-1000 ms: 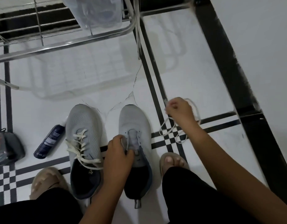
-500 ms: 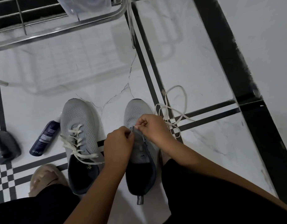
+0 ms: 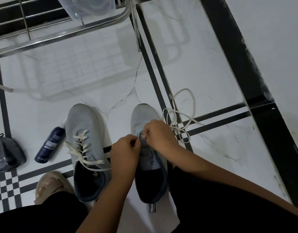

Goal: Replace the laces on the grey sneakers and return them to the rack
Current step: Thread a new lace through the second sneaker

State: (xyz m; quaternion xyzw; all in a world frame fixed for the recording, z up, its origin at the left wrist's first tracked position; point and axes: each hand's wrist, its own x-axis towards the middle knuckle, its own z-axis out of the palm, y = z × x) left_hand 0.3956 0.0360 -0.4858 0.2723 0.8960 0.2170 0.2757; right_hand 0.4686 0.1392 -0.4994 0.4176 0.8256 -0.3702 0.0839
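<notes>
Two grey sneakers stand side by side on the white floor. The left sneaker (image 3: 85,125) carries a loosely threaded cream lace. On the right sneaker (image 3: 141,115) no lace shows in the part of its eyelet area that I can see. My left hand (image 3: 125,150) pinches the edge of that shoe's eyelet area. My right hand (image 3: 159,133) pinches the tip of a cream lace (image 3: 180,115) at the same spot. The rest of that lace lies in loops on the floor to the right of the shoe.
A metal shoe rack (image 3: 64,32) spans the top left, with a clear plastic box (image 3: 87,7) on it. A dark blue spray bottle (image 3: 48,145) and a grey pouch (image 3: 5,153) lie on the left. My sandalled foot (image 3: 51,184) is near the left sneaker. A black door frame (image 3: 245,64) runs along the right.
My right hand picked up the lace from the floor on the right and brought its end to the right sneaker's eyelets, beside my left hand. The lace loops now lie on the floor.
</notes>
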